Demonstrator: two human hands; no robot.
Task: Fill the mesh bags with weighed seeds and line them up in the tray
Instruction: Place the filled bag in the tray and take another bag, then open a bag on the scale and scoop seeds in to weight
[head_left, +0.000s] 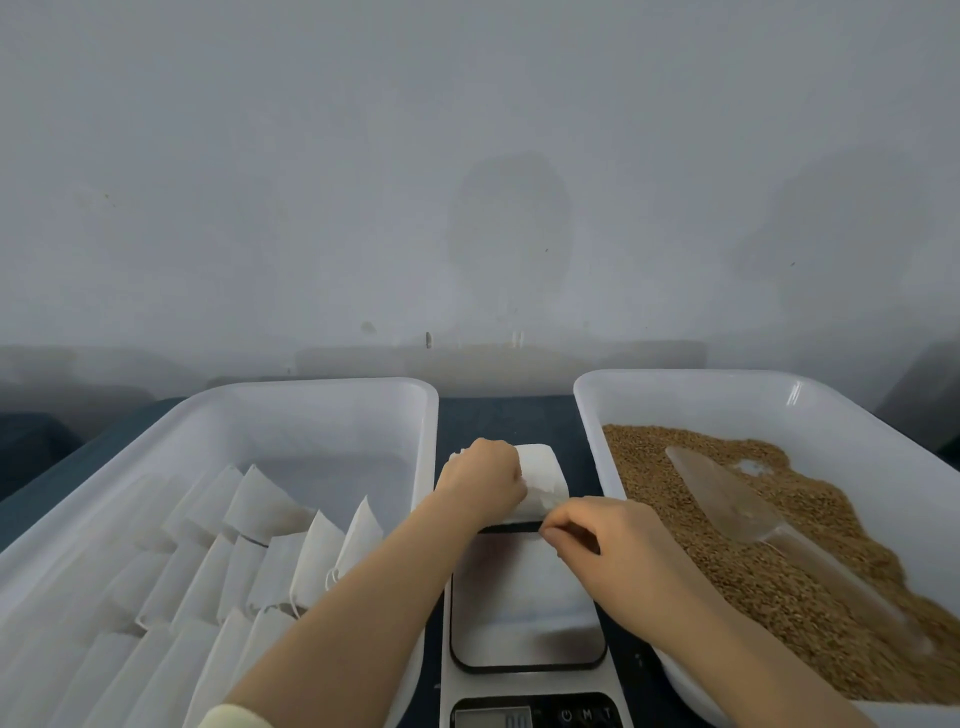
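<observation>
Mesh bag (543, 478), frame ctr at upper edge of scale (524, 597), is clasped by L grip (480, 478) while its near corner is pinched by R grip (587, 535), prob. for cinching before lower-left tray (322, 385).

The only readable marks sit on the dark control panel (537, 716) at the near end of the white scale (524, 597): 3 pale button signs in a row, a power symbol (566, 715), the letter "M" (587, 714) and the letter "T" (607, 713). Left of them, the small grey display (493, 720) shows faint dark digits that look like 0s, cut by the picture's lower edge and too blurred to read for certain.
</observation>
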